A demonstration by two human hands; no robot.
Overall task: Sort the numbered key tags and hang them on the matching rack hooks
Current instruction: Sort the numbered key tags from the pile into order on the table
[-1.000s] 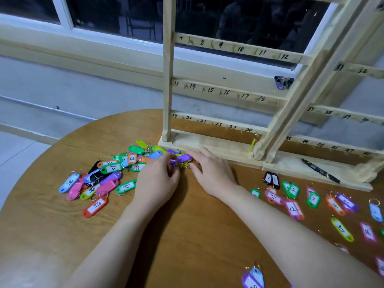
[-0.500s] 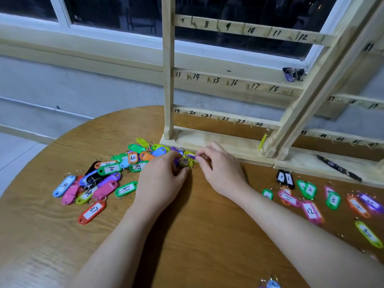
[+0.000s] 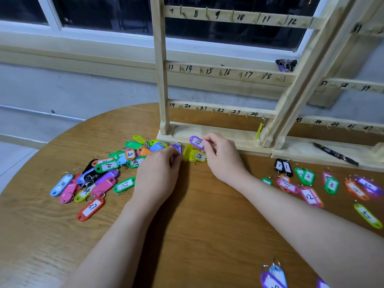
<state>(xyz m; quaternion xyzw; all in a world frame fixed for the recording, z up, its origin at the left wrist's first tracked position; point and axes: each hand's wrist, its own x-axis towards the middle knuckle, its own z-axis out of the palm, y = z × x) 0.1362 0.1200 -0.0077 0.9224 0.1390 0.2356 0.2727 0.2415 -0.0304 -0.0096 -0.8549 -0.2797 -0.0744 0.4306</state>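
Pinched in right hand (image 3: pixel 223 157): purple tag (image 3: pixel 196 141), smooth oval plastic, lifted just before pale wooden rack (image 3: pixel 209 134). Left hand (image 3: pixel 159 173), fingers curled over another purple tag (image 3: pixel 177 148) (grip hidden, cannot tell). Between hands, yellow tags (image 3: pixel 195 155). Left, jumbled pile (image 3: pixel 99 175) on round wood-grain table (image 3: pixel 197 235); right, sorted tags (image 3: pixel 307 183), pen (image 3: pixel 335 153).

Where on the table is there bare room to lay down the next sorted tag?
Bare wood lies between the forearms, below the hands, and on the near left below the red tag 37. Crowded: the unsorted pile on the left, and the sorted tags along the right, in front of the rack base.
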